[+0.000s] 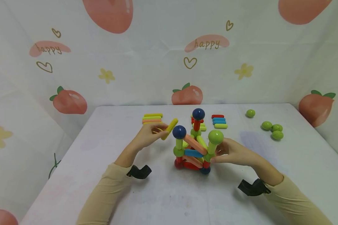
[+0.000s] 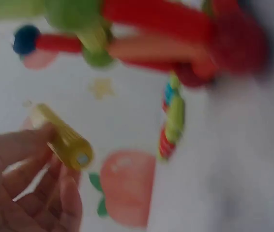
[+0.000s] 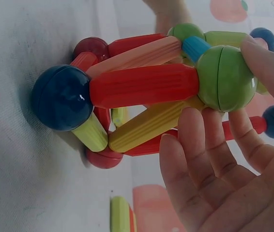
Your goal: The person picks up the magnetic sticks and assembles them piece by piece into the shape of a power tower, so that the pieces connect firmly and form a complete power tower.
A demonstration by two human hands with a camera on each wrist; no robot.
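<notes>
A tower of magnetic rods and balls (image 1: 193, 153) stands on the table, with blue and green balls on its upright rods. My left hand (image 1: 151, 135) is left of it and pinches a yellow magnetic rod (image 1: 170, 129) between thumb and fingers. In the left wrist view that yellow rod (image 2: 65, 137) shows its round metal end, apart from the tower. My right hand (image 1: 233, 151) is at the tower's right side. The right wrist view shows its thumb and fingertips gripping a green ball (image 3: 225, 78) above a red rod (image 3: 144, 86).
Behind the left hand lies a row of yellow, green and orange rods (image 1: 152, 117). Red, blue and green rods (image 1: 219, 121) lie behind the tower, partly hidden by it in the middle. Several loose green balls (image 1: 277, 127) rest at the back right. A printed cloth hangs behind the table.
</notes>
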